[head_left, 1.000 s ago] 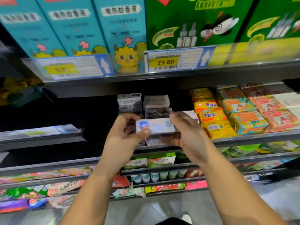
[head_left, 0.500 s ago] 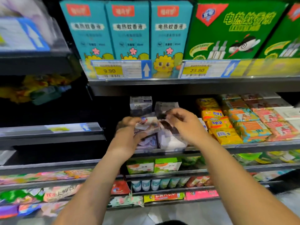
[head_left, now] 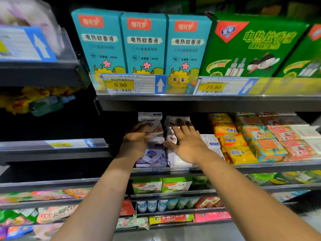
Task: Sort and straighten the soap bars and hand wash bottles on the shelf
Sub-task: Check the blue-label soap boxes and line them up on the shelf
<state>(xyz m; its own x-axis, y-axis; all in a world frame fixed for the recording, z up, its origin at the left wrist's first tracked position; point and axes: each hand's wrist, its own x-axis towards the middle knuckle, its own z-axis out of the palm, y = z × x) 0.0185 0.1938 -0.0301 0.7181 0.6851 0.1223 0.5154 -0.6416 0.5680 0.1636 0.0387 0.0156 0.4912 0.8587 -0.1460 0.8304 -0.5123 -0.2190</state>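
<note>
A white cardboard soap box [head_left: 155, 126] is gripped in the curled left hand [head_left: 136, 139], above a blue shield logo [head_left: 151, 154]. Stacked lilac-white soap boxes [head_left: 177, 160] are pressed under the spread right hand [head_left: 186, 145], beneath a yellow "9.90" price tag [head_left: 121, 84].

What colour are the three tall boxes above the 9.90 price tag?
Teal boxes, red logo on top, yellow cartoon creature below; head view shows them best.

Upper left, the price tag [head_left: 26, 44] is smeared past reading. The green box [head_left: 310, 54] at the right edge is cut off. The left hand [head_left: 137, 138] hides much of the soap box [head_left: 155, 126] it grips.
</note>
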